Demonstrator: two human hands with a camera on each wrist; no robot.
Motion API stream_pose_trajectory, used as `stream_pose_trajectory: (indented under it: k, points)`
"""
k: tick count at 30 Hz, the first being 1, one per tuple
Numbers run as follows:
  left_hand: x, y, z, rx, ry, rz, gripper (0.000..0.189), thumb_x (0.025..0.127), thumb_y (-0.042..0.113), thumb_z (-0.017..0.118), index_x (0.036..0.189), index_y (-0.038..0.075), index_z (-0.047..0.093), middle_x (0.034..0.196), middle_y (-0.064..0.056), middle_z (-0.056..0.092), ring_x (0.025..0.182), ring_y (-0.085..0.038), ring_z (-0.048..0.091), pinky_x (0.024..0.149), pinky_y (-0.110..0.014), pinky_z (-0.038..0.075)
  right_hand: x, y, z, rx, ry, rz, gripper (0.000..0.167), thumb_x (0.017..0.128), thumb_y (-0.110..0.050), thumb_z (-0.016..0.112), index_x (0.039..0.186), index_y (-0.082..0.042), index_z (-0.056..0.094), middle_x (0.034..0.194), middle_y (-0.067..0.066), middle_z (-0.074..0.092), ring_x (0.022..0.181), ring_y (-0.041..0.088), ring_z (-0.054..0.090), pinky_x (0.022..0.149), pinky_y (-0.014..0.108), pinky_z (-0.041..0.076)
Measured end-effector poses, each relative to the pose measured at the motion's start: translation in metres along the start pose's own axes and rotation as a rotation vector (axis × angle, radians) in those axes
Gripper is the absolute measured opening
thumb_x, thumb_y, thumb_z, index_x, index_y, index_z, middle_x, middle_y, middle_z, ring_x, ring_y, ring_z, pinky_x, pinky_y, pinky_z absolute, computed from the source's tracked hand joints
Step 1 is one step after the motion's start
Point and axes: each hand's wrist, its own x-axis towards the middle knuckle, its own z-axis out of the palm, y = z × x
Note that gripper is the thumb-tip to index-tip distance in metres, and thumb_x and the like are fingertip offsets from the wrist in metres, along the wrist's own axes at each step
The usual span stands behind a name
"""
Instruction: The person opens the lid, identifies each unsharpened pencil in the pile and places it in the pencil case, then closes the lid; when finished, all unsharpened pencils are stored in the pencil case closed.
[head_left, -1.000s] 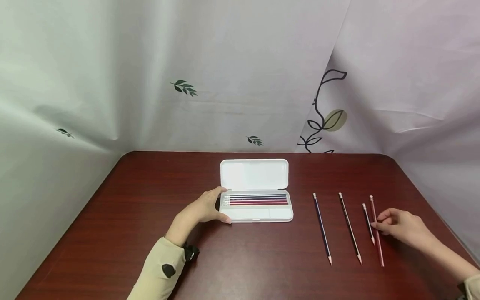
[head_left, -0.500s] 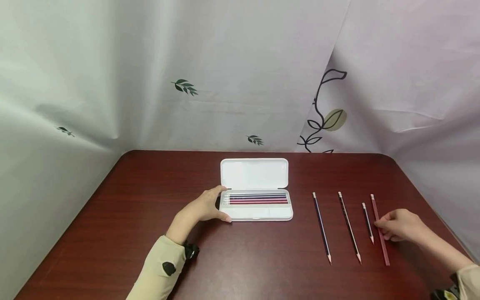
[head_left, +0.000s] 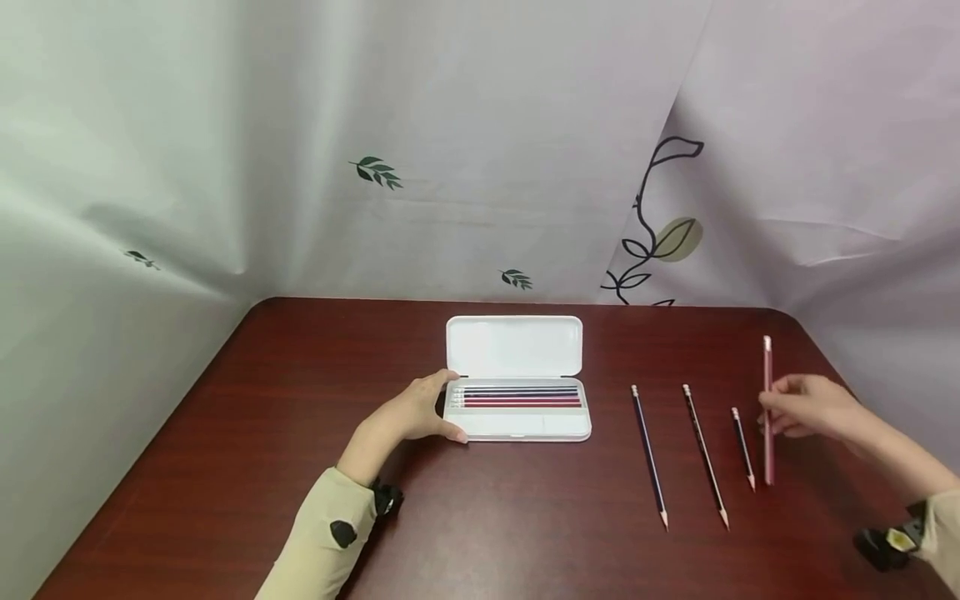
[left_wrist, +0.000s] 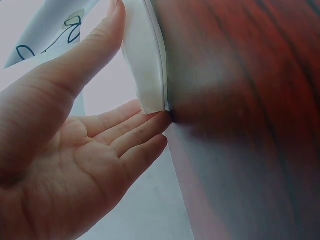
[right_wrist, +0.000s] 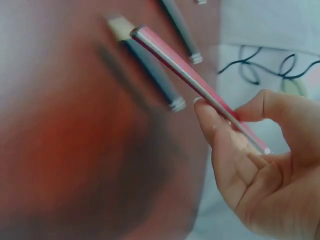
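Observation:
A white pencil case (head_left: pixel 513 346) lies with its lid raised, several pencils (head_left: pixel 521 397) side by side in its rear compartment. My left hand (head_left: pixel 408 414) holds the case's left end, thumb at the front corner and fingers at the back; the left wrist view shows the fingers fairly straight against the case (left_wrist: pixel 145 60). Between thumb and fingers my right hand (head_left: pixel 813 406) pinches a red pencil (head_left: pixel 768 367), raised off the table. Its lower end looks flat and unsharpened in the right wrist view. Just left of it lies a short dark pencil (head_left: pixel 743 446) with a sharpened tip.
Two long sharpened pencils, a blue one (head_left: pixel 649 457) and a black patterned one (head_left: pixel 705 457), lie apart between the case and the short pencil. The dark red wooden table (head_left: pixel 525 517) has pale patterned cloth (head_left: pixel 450 225) hanging behind and beside it.
My right hand has taken up the red pencil and lifted it off the table, shifting it slightly right and turning it nearly straight. The left hand and pencil case stay put.

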Motion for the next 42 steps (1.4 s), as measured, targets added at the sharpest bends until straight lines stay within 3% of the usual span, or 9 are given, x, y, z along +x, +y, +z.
stream_pose_trajectory:
  k: [7, 15, 22, 28, 35, 38, 42]
  points:
    - [-0.004, -0.006, -0.003, 0.013, 0.0, 0.003, 0.092, 0.061, 0.031, 0.088, 0.135, 0.002, 0.041, 0.134, -0.017, 0.048, 0.124, -0.03, 0.045, 0.102, -0.045, 0.036, 0.038, -0.051, 0.009, 0.124, 0.01, -0.223, 0.031, 0.096, -0.015, 0.051, 0.109, 0.012, 0.044, 0.087, 0.014, 0.071, 0.07, 0.011, 0.067, 0.064, 0.036, 0.055]
    - [-0.006, -0.009, -0.001, -0.001, 0.005, 0.012, 0.092, 0.061, 0.03, 0.088, 0.134, 0.001, 0.041, 0.133, -0.018, 0.049, 0.123, -0.03, 0.045, 0.101, -0.045, 0.036, 0.078, -0.104, 0.045, 0.257, -0.064, -0.333, 0.033, 0.094, -0.017, 0.056, 0.112, 0.009, 0.045, 0.103, 0.029, 0.064, 0.078, 0.015, 0.069, 0.072, 0.043, 0.054]
    - [-0.005, -0.007, 0.0, 0.004, -0.003, -0.009, 0.093, 0.061, 0.03, 0.088, 0.136, 0.001, 0.039, 0.134, -0.018, 0.047, 0.124, -0.03, 0.044, 0.102, -0.045, 0.035, 0.09, -0.145, 0.081, 0.364, -0.093, -0.449, 0.033, 0.096, -0.012, 0.052, 0.117, 0.01, 0.039, 0.108, 0.034, 0.059, 0.083, 0.021, 0.068, 0.07, 0.046, 0.054]
    - [-0.002, -0.001, -0.001, 0.014, -0.013, -0.01, 0.094, 0.062, 0.03, 0.087, 0.137, 0.002, 0.039, 0.135, -0.017, 0.047, 0.124, -0.029, 0.044, 0.102, -0.044, 0.035, 0.085, -0.159, 0.107, 0.182, -0.018, -0.554, 0.029, 0.093, -0.012, 0.057, 0.113, 0.002, 0.044, 0.099, 0.023, 0.065, 0.083, 0.03, 0.066, 0.064, 0.041, 0.055]
    - [-0.002, 0.007, -0.002, 0.021, -0.006, -0.037, 0.092, 0.061, 0.03, 0.087, 0.135, 0.002, 0.04, 0.122, -0.018, 0.055, 0.114, -0.03, 0.051, 0.095, -0.045, 0.041, 0.08, -0.164, 0.123, -0.034, 0.088, -0.74, 0.019, 0.087, -0.013, 0.066, 0.102, -0.006, 0.057, 0.088, 0.005, 0.069, 0.079, 0.019, 0.067, 0.065, 0.033, 0.053]
    - [-0.002, 0.007, -0.002, 0.022, -0.004, -0.048, 0.092, 0.061, 0.031, 0.087, 0.134, 0.003, 0.04, 0.121, -0.017, 0.056, 0.114, -0.03, 0.05, 0.094, -0.046, 0.041, 0.079, -0.166, 0.129, -0.158, 0.069, -0.806, 0.013, 0.085, -0.013, 0.068, 0.096, -0.011, 0.061, 0.085, -0.001, 0.07, 0.08, 0.013, 0.066, 0.066, 0.029, 0.053]
    - [-0.002, 0.005, -0.001, 0.022, -0.006, -0.046, 0.092, 0.061, 0.031, 0.087, 0.134, 0.002, 0.04, 0.123, -0.017, 0.055, 0.116, -0.03, 0.049, 0.095, -0.046, 0.041, 0.08, -0.167, 0.138, -0.315, 0.001, -0.818, 0.01, 0.085, -0.018, 0.067, 0.095, -0.016, 0.065, 0.086, -0.006, 0.069, 0.081, 0.008, 0.065, 0.068, 0.027, 0.053]
